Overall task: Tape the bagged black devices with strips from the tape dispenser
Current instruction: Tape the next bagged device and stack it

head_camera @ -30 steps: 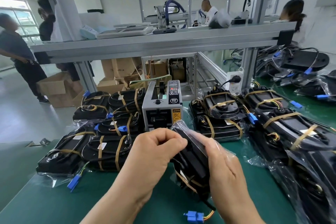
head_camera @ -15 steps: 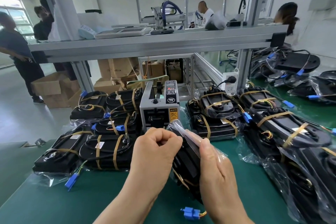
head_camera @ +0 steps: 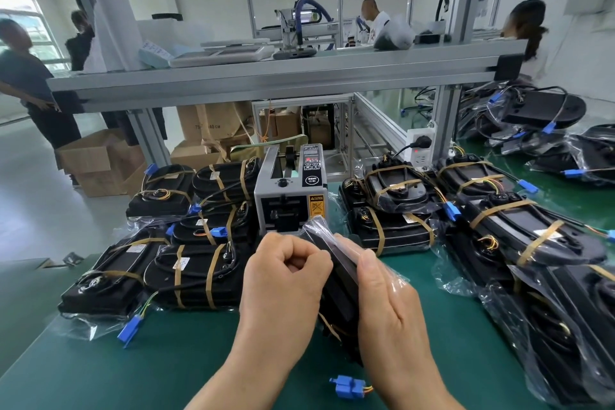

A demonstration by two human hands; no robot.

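A bagged black device [head_camera: 336, 276] stands on edge over the green table, held between both hands. My left hand [head_camera: 283, 289] has its fingers curled and grips the device's left side. My right hand [head_camera: 386, 309] lies against the right side with fingers nearly straight, pressing the clear bag to it. A blue connector [head_camera: 347, 386] on the device's wires lies on the mat below. The grey tape dispenser [head_camera: 289, 190] stands just behind the device. I cannot see a tape strip in either hand.
Taped bagged devices are stacked left [head_camera: 186, 273] and right [head_camera: 392, 226] of the dispenser, with more along the right edge [head_camera: 532, 236]. An aluminium shelf frame [head_camera: 266, 80] spans overhead. A power strip [head_camera: 421, 146] hangs on a post. People stand beyond the bench.
The device has tipped a little more upright and nearer the dispenser. My right hand has flattened along its side; my left hand keeps its grip.
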